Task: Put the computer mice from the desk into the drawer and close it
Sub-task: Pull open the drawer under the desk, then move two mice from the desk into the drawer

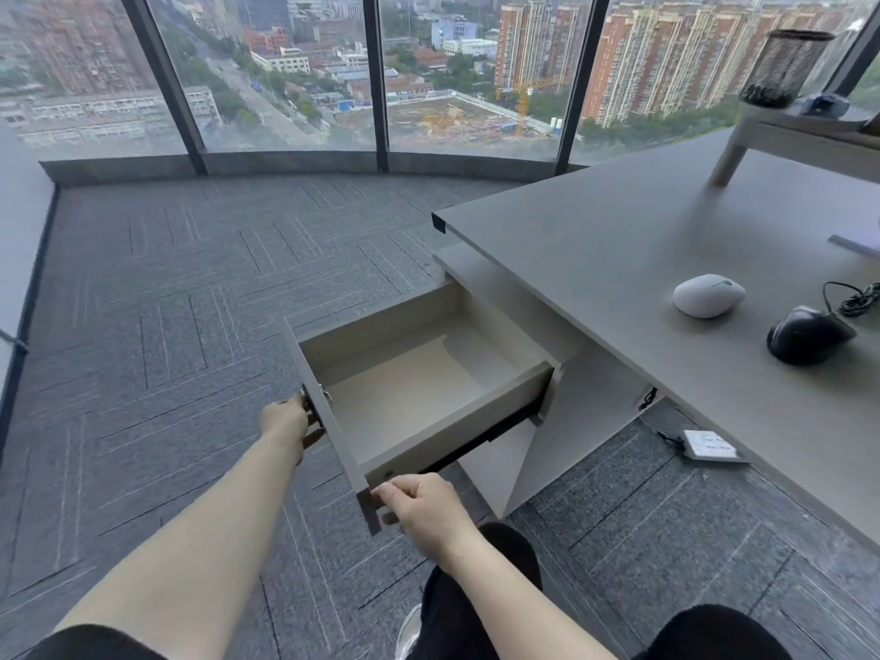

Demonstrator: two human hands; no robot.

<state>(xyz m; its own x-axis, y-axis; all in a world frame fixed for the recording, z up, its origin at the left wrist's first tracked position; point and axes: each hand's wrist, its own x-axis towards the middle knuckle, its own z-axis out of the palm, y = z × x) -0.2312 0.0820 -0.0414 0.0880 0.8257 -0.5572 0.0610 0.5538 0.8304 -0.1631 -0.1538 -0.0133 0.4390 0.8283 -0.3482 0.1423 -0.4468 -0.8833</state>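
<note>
Below the desk (619, 259), drawer (405, 397) wide open and empty, left hand (285, 421) and right hand (419, 507) pinching its front panel; best released gently, white mouse (708, 295) and black mouse (809, 335) waiting on top.

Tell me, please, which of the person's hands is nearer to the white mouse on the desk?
The right hand. It grips the drawer front's near corner, on the side toward the desk, where the white mouse lies. The left hand holds the front's far end, further away.

High-rise office, desk (643, 259), carpet tiles (190, 302), city-view windows (281, 69)
</note>
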